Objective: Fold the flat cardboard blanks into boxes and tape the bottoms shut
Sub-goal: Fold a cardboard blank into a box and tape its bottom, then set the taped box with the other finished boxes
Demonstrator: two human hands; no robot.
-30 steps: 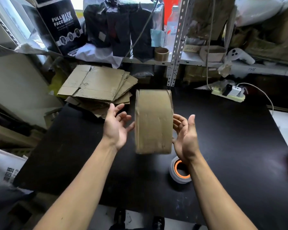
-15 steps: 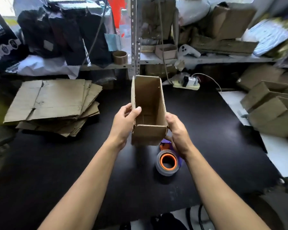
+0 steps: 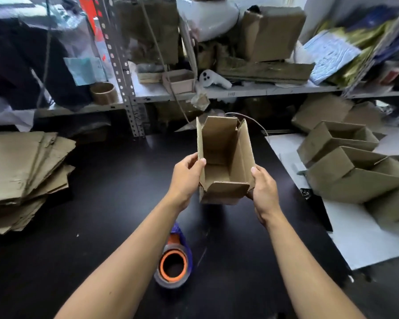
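— Starting nearest: what lies on the table (image 3: 83, 226)?

— One tape roll (image 3: 173, 264), round, grey film on an orange core, with a purple part behind it. It lies flat on the matte black top, between the two forearms.

— And the hands?

— Both hold one folded cardboard box (image 3: 225, 157) above the table, open side towards the camera. The left hand (image 3: 186, 180) grips its left wall, thumb curled over the edge, fingers behind. The right hand (image 3: 264, 192) grips the near right corner, thumb on the rim, fingers underneath. The board is plain brown corrugate, dull and slightly scuffed; its four top flaps stand loose, the nearest one with rounded corners.

— Anything beside it?

— To the left, one untidy stack of flat blanks (image 3: 25, 173), edges fanned and creased; I cannot count the sheets. To the right, a heap of finished boxes (image 3: 346, 171) on a white sheet (image 3: 364, 236); at least three, the rest too blurred to count.

— Further back?

— A grey perforated metal shelf (image 3: 251, 91) carrying one small open carton (image 3: 179, 81), one brown tape roll (image 3: 103, 93) and one white controller (image 3: 213, 79) with smooth plastic curves.

— Any writing?

— None I can read; the back is blurred.
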